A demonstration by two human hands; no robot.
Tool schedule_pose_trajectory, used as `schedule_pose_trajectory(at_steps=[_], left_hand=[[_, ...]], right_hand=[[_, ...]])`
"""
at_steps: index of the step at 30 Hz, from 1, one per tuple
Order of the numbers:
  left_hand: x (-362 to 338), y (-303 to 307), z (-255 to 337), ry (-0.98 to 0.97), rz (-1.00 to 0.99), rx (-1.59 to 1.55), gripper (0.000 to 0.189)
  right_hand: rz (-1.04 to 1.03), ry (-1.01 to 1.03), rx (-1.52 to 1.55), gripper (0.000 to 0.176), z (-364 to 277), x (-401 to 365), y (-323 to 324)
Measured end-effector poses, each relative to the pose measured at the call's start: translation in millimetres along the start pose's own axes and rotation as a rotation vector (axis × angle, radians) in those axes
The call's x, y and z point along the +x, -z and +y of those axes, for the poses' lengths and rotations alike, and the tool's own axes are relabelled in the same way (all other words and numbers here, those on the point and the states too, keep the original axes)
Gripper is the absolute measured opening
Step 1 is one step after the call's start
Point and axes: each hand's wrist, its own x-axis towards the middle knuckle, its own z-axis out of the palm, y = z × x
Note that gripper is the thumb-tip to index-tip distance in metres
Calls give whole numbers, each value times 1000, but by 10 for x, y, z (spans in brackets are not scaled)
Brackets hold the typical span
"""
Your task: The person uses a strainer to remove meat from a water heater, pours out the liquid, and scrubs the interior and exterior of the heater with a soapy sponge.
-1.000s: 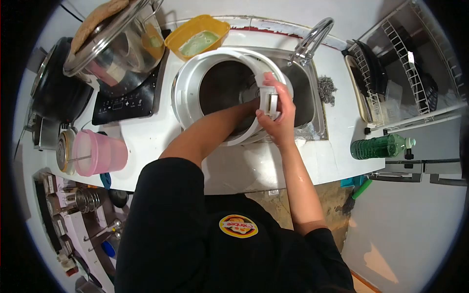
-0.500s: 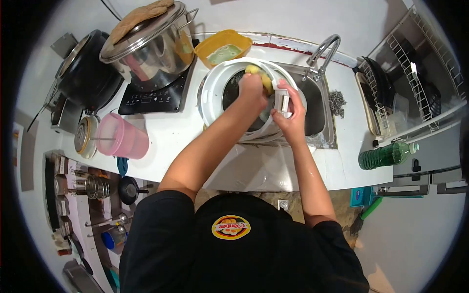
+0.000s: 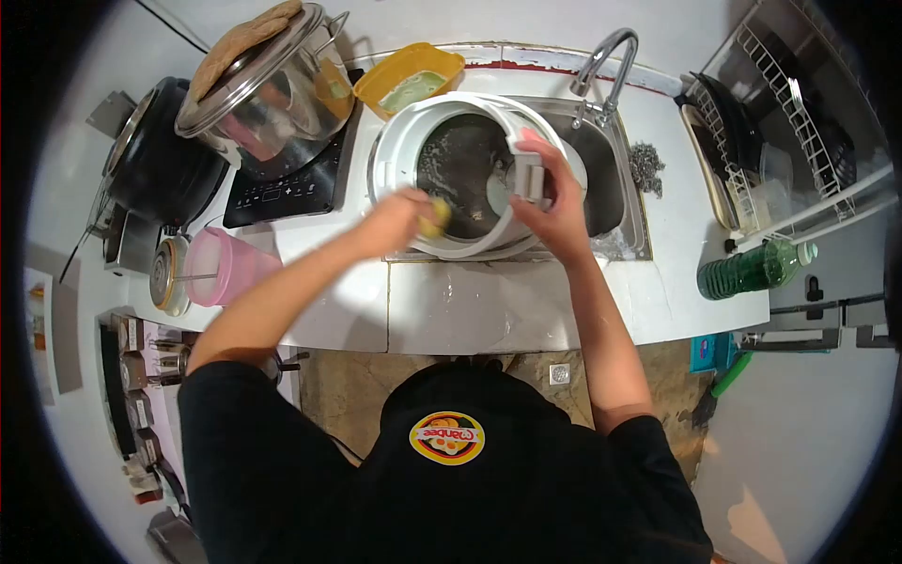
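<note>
A large round vessel (image 3: 390,160) with a wide white rim and a dark, sudsy inside sits partly over the sink. My left hand (image 3: 396,224), blurred by motion, is closed on a yellow sponge (image 3: 435,219) at the rim's near left. On the other side my right hand (image 3: 556,209) grips the vessel by a grey-white latch-like block (image 3: 530,179) on its rim, thumb below and fingers above. A pale, rounded patch shows in the vessel near that block.
Behind stands a yellow tub (image 3: 413,75) of soapy water. The tap (image 3: 615,70) arches over the steel sink (image 3: 601,179), with a steel scourer (image 3: 645,167) beside it. A steel pot (image 3: 263,103) on an induction cooker (image 3: 282,193) and a pink container (image 3: 230,268) stand left; a green bottle (image 3: 752,273) lies right.
My left hand has moved with the sponge from the far inner side of the rim to its near left. My right hand keeps its grip on the block.
</note>
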Motion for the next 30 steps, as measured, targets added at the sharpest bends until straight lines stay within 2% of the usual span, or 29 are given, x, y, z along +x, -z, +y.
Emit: schedule_pose_trajectory(at_steps=[1,2,3,4,7,9,11,13,15,17,18,19,21,23,25,27,30], left_hand=[[38,238,-198,-166,26,234,27],[176,527,-195,-122,-166,557,22],[270,775,-83,-112,-191,660,29],[358,805,-243,-239,17,763,39],[512,786,-202,-277,112,779,39],[332,510,-114,12,-83,737,33],[13,73,-109,175,110,479,22],[-81,107,365,331,93,19,18],[-77,130,166,203,70,27,19],[98,293,-135,36,40,442,17],[183,404,-170,-36,116,540,13],[234,437,-185,-71,184,601,13],[170,259,-119,31,157,600,12],[2,93,103,237,53,455,14],[-27,96,495,359,66,160,14],[52,114,681,509,-78,-208,14],[191,65,775,525,-94,-382,13]], right_hand=[[-20,16,-3,57,-14,28,-42],[-24,62,-62,57,-40,65,-96],[-29,64,-69,57,-22,71,-103],[-35,69,-75,56,4,85,-98],[-44,72,-71,55,31,79,-62],[-40,54,-44,55,10,89,-59],[-35,59,-34,55,10,100,-75],[-32,69,-50,55,30,66,-75],[-41,64,-69,55,21,57,-63],[-50,73,-76,55,10,80,-81],[-51,77,-74,55,12,82,-88],[-48,80,-74,55,16,84,-83],[-37,82,-68,55,21,70,-86],[-27,87,-67,55,29,64,-99],[-19,96,-75,55,27,57,-102],[-22,100,-90,55,27,64,-96],[-28,78,-72,55,28,57,-100]])
